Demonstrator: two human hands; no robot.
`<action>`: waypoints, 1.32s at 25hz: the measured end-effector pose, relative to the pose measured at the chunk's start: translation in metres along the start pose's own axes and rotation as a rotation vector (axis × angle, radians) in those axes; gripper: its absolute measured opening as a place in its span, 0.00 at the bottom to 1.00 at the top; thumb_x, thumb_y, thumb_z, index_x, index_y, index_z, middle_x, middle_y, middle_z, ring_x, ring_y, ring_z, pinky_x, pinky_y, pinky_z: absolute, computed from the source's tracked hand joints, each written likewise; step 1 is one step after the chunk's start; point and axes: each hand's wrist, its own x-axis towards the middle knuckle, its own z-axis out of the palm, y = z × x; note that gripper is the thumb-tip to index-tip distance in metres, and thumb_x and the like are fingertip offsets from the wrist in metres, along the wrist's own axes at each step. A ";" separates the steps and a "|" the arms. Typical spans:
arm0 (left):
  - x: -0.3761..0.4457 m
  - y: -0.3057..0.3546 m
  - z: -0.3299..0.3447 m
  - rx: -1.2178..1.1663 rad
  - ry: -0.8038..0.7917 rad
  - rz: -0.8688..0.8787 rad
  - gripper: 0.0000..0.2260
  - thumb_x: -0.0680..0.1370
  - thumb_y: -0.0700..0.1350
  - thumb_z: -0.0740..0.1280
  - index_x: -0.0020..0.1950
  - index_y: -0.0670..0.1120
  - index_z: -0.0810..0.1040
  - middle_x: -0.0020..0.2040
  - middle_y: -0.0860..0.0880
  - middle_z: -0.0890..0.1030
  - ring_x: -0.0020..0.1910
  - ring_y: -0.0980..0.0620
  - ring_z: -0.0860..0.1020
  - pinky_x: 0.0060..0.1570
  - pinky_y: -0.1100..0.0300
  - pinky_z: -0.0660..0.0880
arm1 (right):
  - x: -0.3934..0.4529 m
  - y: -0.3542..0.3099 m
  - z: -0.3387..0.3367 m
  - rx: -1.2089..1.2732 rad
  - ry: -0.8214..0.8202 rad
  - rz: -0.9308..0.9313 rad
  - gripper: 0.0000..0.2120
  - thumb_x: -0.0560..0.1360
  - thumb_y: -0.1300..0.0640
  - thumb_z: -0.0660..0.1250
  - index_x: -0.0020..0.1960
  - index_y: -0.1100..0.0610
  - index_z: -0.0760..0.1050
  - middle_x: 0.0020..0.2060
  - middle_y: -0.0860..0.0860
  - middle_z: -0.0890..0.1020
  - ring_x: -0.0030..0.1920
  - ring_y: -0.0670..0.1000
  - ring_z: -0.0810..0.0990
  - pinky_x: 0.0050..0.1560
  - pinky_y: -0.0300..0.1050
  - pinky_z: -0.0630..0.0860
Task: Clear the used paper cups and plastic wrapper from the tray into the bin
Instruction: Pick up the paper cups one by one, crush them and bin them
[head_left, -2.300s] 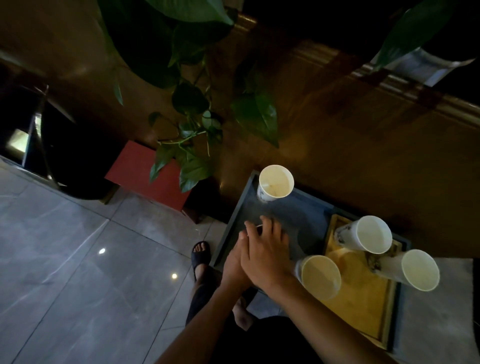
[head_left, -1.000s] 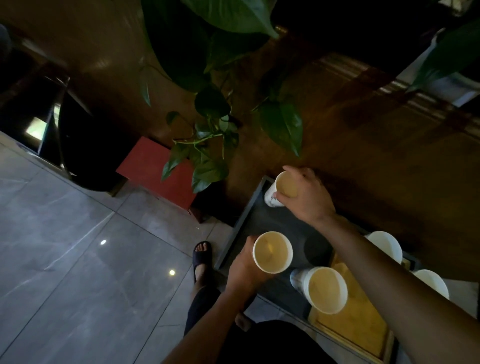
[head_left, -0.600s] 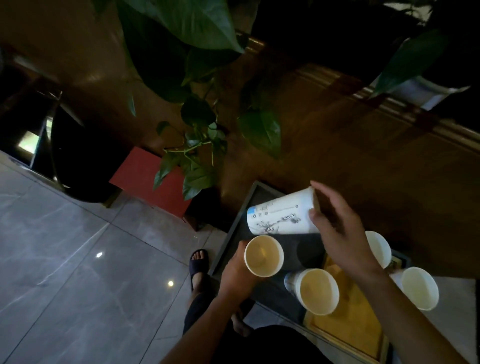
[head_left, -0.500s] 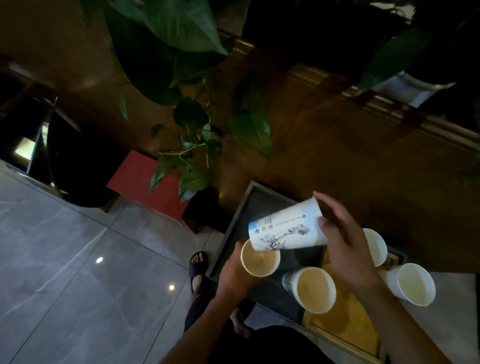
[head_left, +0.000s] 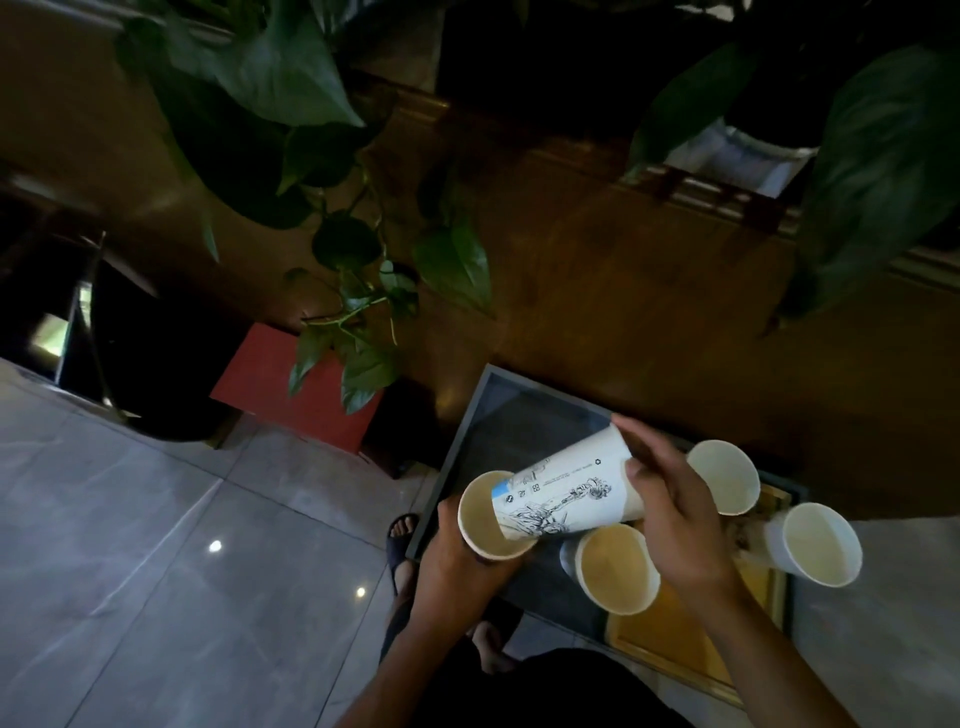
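My left hand (head_left: 457, 564) grips a paper cup (head_left: 480, 522) from below, its mouth facing up. My right hand (head_left: 670, 514) holds a second, printed paper cup (head_left: 566, 491) tilted on its side, with its base pushed into the mouth of the first. Both are above the left end of the dark tray (head_left: 514, 415). Three more paper cups remain on the tray: one (head_left: 615, 569) just under my right wrist, one (head_left: 722, 483) behind my right hand, one (head_left: 818, 543) at the far right. The dark bin (head_left: 135, 353) stands on the floor at the left. No plastic wrapper is visible.
A wooden board (head_left: 685, 639) lies in the tray's right part. A red box (head_left: 291, 389) sits on the floor beneath hanging plant leaves (head_left: 363, 322). The wooden table (head_left: 649, 312) runs behind the tray. My sandalled foot (head_left: 402, 535) is on the grey tiled floor.
My right hand lifted the far-left cup off the tray, tipped it sideways and brought it down into the cup held by my left hand.
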 end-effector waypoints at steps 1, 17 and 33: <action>-0.004 0.002 -0.002 0.006 0.016 0.033 0.37 0.59 0.70 0.78 0.62 0.69 0.64 0.58 0.74 0.75 0.53 0.74 0.77 0.43 0.78 0.73 | -0.001 0.001 0.000 0.021 0.004 -0.002 0.20 0.76 0.53 0.61 0.64 0.36 0.78 0.61 0.30 0.80 0.61 0.32 0.77 0.51 0.23 0.72; -0.015 0.013 -0.020 0.274 0.090 0.332 0.44 0.60 0.73 0.76 0.71 0.58 0.68 0.61 0.62 0.75 0.61 0.59 0.75 0.54 0.48 0.77 | -0.017 0.007 -0.013 0.043 -0.056 -0.028 0.21 0.75 0.51 0.65 0.66 0.36 0.75 0.63 0.35 0.80 0.63 0.37 0.78 0.54 0.31 0.77; -0.021 0.022 -0.020 0.272 0.100 0.405 0.40 0.62 0.70 0.77 0.71 0.61 0.67 0.61 0.63 0.75 0.59 0.58 0.77 0.51 0.53 0.77 | -0.021 0.007 0.003 -0.148 -0.299 -0.132 0.25 0.75 0.39 0.70 0.71 0.38 0.71 0.65 0.37 0.77 0.66 0.42 0.77 0.60 0.38 0.77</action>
